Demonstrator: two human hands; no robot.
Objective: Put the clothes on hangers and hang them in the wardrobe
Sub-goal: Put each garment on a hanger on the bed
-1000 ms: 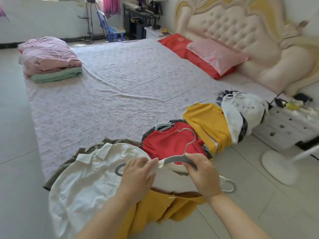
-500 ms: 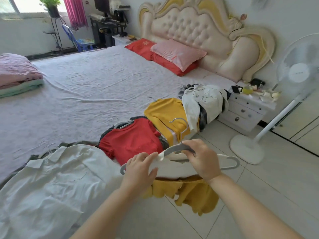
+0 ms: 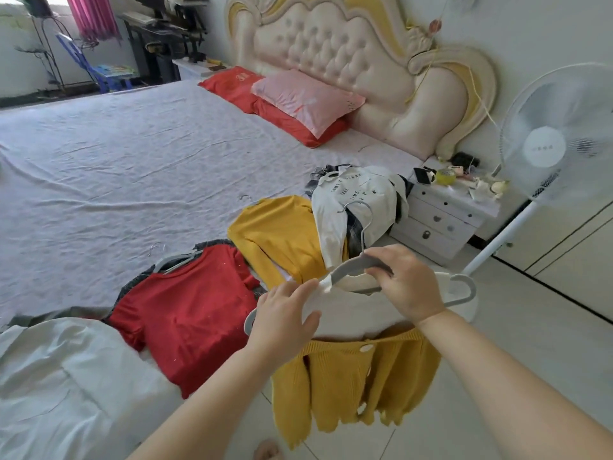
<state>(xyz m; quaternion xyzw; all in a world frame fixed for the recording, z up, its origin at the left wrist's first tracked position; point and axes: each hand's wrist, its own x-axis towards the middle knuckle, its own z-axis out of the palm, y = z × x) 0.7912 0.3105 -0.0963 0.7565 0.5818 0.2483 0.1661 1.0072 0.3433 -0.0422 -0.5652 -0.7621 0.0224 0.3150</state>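
One cardigan [image 3: 348, 386] sits on hanger [image 3: 351, 265], L hand [image 3: 285, 315] & R hand [image 3: 409, 287] fingers curled round it; red top [image 3: 185, 310], yellow top [image 3: 282, 237], printed top [image 3: 358, 197], white shirt [image 3: 49, 376] lie on bed [image 3: 116, 161], unhung.

A grey plastic hanger [image 3: 351, 267] is held over the tiled floor, gripped at the neck by the right hand [image 3: 408, 283] and at one shoulder by the left hand [image 3: 285, 313]. A mustard knitted cardigan with white collar [image 3: 351, 376] is hung from it. Along the bed edge are laid a red short-sleeved top [image 3: 185, 313], a yellow ribbed sweater [image 3: 282, 237] and a white lettered shirt [image 3: 355, 200].
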